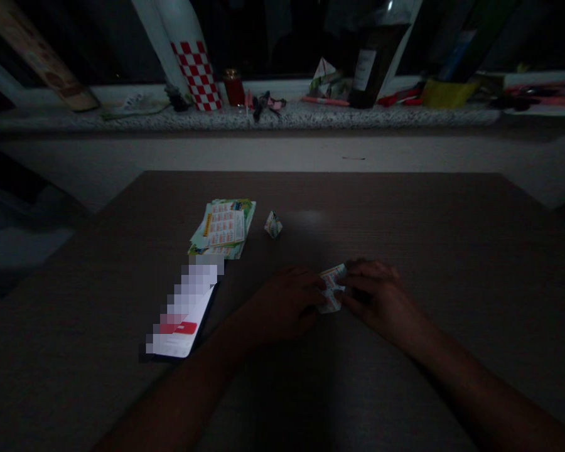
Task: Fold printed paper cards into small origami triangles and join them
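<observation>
Both hands are low on the dark table, the left hand and right hand pinching a small folded printed paper between their fingertips (dim light, details unclear). Beyond lies a tiny folded piece, a stack of printed sheets, and a lit phone to the left.

Left hand: bare from fingertips to wrist.
Right hand: bare; fine detail lost in dim light and blur.
Left forearm: uncovered down to the bottom edge of the view.
Right forearm: uncovered down to the lower right corner.
</observation>
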A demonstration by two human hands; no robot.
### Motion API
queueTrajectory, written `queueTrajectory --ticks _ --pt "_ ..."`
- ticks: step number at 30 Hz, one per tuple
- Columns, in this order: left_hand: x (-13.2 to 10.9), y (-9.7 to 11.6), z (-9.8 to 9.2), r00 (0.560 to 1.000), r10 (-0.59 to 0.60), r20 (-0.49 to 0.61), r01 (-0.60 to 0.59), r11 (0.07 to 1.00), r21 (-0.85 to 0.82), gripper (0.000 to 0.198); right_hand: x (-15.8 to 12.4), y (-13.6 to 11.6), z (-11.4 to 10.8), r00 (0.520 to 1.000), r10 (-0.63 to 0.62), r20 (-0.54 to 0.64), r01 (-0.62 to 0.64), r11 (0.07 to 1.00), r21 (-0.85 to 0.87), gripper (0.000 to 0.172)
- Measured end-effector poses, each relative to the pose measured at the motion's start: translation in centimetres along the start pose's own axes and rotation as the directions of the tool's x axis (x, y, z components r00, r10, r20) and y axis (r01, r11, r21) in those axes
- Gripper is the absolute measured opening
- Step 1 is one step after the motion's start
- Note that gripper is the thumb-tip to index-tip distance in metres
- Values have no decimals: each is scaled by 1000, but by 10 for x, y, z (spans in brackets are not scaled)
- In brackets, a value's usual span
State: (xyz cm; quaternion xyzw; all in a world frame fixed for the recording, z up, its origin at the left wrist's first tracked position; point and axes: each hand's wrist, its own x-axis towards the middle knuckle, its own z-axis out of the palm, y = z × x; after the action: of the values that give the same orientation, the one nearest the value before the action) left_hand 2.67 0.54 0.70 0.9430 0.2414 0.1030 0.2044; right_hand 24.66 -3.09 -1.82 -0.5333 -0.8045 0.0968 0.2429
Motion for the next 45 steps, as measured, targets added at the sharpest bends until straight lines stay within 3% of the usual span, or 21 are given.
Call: queueTrajectory --ticks 6,22,32,39,45 --pt "0 0 -2 999 2 -35 -2 1000 -6 24 -2 1 0 996 -71 51 71 997 5 25" --pt "5 -10 0 993 -99 -61 98 995 -26 16 1 -8 -8 990 -48 134 55 997 -47 31" --pt "13 0 9 950 -290 -115 306 939 158 18 3 -9 -9 988 -31 152 35 999 -24 30" --pt "18 11 14 921 -360 -146 387 884 263 22 3 -3 -13 979 -39 200 33 999 34 45" --pt "20 13 15 911 -383 -152 411 871 271 23 4 -2 -6 990 26 137 -36 997 65 28"
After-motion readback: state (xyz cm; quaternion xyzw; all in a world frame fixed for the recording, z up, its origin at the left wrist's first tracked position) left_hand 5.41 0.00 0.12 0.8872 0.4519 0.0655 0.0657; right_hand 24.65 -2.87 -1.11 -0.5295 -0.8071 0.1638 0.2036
